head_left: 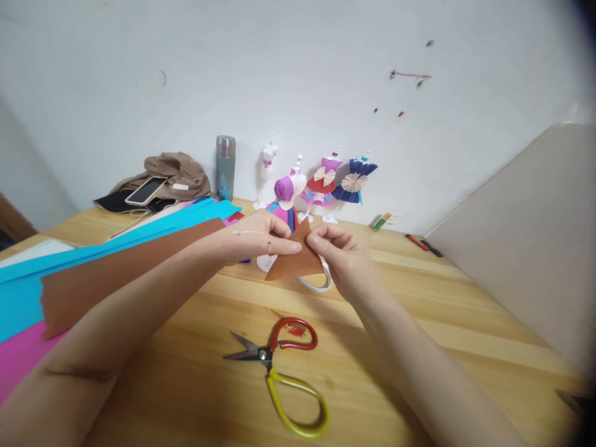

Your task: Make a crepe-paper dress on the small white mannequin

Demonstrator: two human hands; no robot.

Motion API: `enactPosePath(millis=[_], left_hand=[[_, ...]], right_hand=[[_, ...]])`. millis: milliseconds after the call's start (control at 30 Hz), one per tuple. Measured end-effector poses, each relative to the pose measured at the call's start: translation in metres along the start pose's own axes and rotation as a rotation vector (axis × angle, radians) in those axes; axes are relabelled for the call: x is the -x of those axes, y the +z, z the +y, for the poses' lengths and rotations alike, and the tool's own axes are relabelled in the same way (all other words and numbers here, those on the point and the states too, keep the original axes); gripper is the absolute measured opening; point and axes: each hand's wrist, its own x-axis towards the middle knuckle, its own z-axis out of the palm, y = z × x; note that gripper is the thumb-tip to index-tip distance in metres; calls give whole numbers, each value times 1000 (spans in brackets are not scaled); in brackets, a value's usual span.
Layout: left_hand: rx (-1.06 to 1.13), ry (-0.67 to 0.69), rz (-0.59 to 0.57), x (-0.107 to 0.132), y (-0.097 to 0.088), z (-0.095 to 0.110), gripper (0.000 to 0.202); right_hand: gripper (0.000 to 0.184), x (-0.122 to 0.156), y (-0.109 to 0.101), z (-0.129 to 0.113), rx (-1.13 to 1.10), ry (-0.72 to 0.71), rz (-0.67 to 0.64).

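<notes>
Between my two hands is a brown piece of paper [295, 264], roughly triangular, held up above the table. My left hand [261, 236] pinches it from the left, with the thumb lying across its face. From the right, my right hand [342, 251] grips its edge between thumb and fingers. Behind the paper, a white tape roll [321, 287] shows in part. A small dress form in pink, purple and blue paper [285, 194] stands just beyond my hands, its lower part covered. Nearer to me lie scissors [263, 355] with one red and one yellow handle, blades apart.
Blue, brown and magenta paper sheets [125, 264] cover the table's left side. Behind them are a brown cloth [179, 174], a phone [145, 190] and a flask [226, 167]. Several dressed forms [326, 180] line the wall. A green box [382, 221] and a red-black tool [423, 244] lie right.
</notes>
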Motion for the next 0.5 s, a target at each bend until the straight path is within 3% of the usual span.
enactPosePath(millis=[167, 333, 500], left_hand=[[-5, -4, 18, 0, 1, 2, 46], [-3, 12, 18, 2, 1, 3, 46], [-24, 19, -52, 2, -2, -1, 42]], right_hand=[[38, 2, 0, -4, 29, -45, -58], [39, 4, 3, -6, 96, 21, -60], [37, 2, 3, -6, 90, 45, -57]])
